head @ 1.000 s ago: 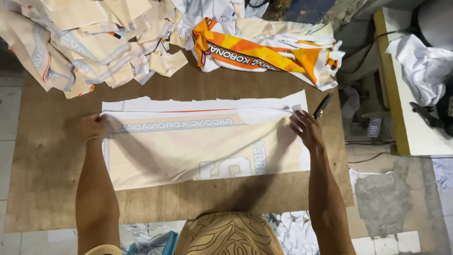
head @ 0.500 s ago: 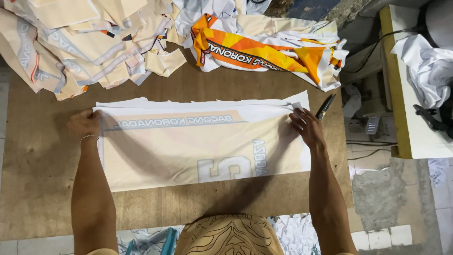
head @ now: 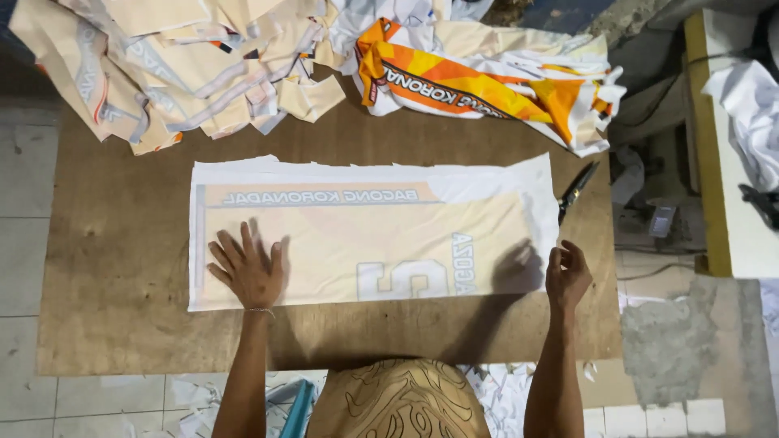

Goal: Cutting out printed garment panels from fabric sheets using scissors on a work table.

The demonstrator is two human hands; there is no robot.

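Observation:
A long cream fabric panel (head: 365,235) with a white border, grey lettering and a large numeral lies flat across the wooden table (head: 122,268). My left hand (head: 246,270) rests on its near left part, palm down with fingers spread. My right hand (head: 566,274) hovers just off the panel's near right corner, fingers loosely curled, holding nothing. Black scissors (head: 576,191) lie at the table's right edge beside the panel's far right corner.
A heap of cream cut fabric pieces (head: 162,65) fills the far left of the table. An orange, yellow and white printed bundle (head: 487,89) lies at the far right. A white-topped bench (head: 734,162) stands to the right. Paper scraps litter the tiled floor (head: 130,401).
Both hands have left the panel's far edge and come toward me. The left now presses flat on the near left part; the right has let go and sits off the near right corner.

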